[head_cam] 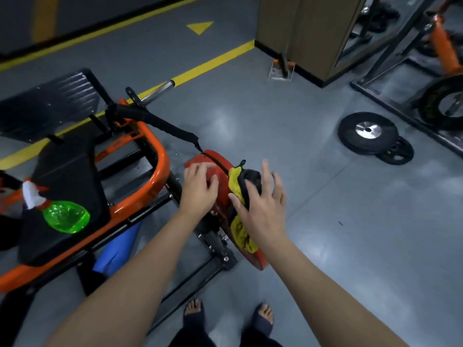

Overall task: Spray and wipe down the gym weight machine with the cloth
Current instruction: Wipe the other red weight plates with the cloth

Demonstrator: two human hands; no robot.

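The weight machine has an orange frame [160,159] and a black seat pad [67,186]. A red weight plate [220,196] stands on edge at its right side. My left hand [198,186] rests on top of the red plate with fingers curved over its edge. My right hand [260,204] presses a yellow and black cloth [238,186] flat against the plate's outer face, fingers spread. A green spray bottle [62,214] with a white trigger head lies on the seat pad, apart from both hands.
Two black weight plates [370,136] lie on the grey floor to the right. Another rack with a loaded plate [443,103] stands at the far right. A black footplate [47,103] sits at the left. A blue roll [117,249] lies under the frame. My feet [228,316] are below.
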